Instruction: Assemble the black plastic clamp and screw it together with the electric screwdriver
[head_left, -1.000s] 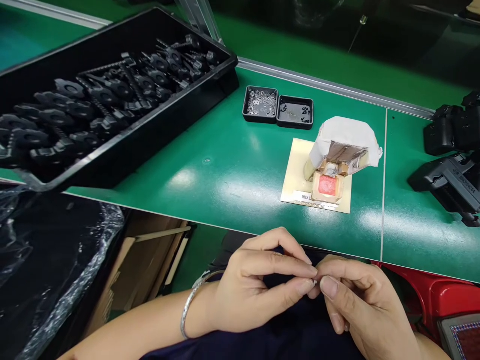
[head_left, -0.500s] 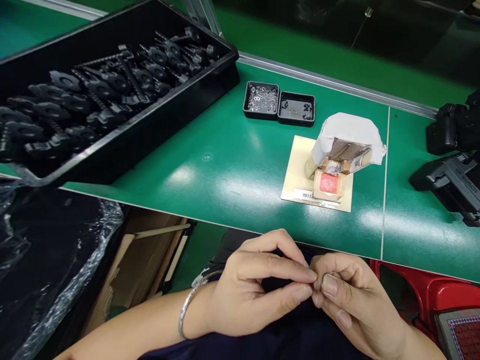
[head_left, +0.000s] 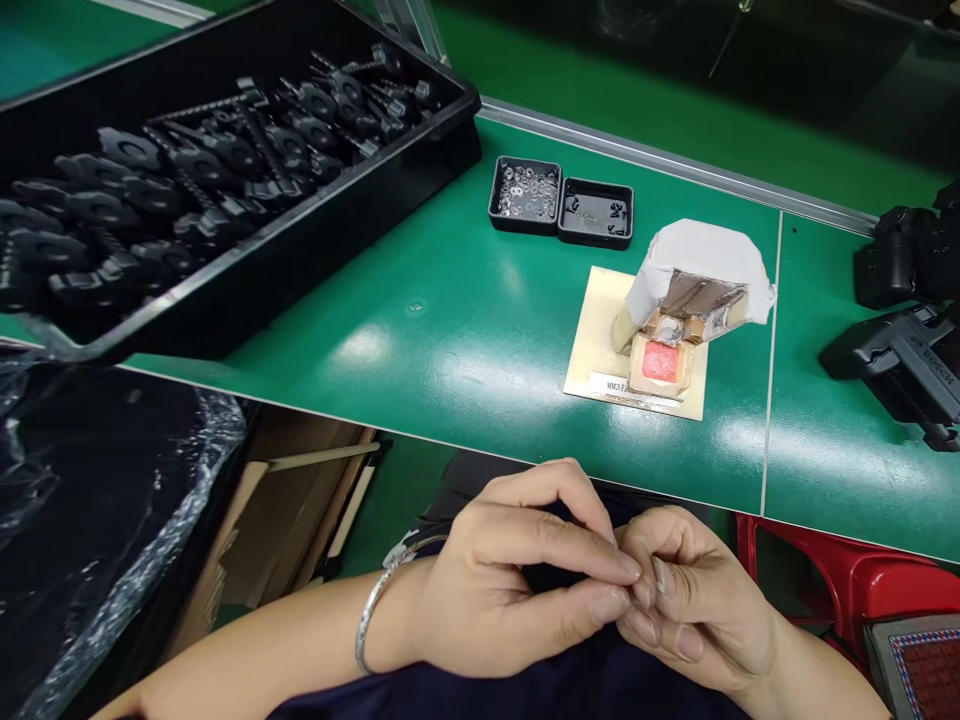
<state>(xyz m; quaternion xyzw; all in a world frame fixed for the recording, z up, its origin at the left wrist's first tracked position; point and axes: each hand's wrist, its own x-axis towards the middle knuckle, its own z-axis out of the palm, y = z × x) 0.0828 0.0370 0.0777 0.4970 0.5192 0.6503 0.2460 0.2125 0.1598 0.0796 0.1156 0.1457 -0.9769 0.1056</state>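
Left hand [head_left: 510,575] & right hand [head_left: 690,590] meet fingertip to fingertip below table [head_left: 450,340] front edge, fingers pinched together; can't tell on what.

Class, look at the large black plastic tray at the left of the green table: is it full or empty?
Well filled. The large black plastic tray holds many black star-shaped knobs with threaded stems, piled across nearly its whole floor.

Two small trays [head_left: 560,198], one large tray [head_left: 247,270]

Both hands, left [head_left: 487,590] and right [head_left: 697,600], meet with fingertips pinched together.
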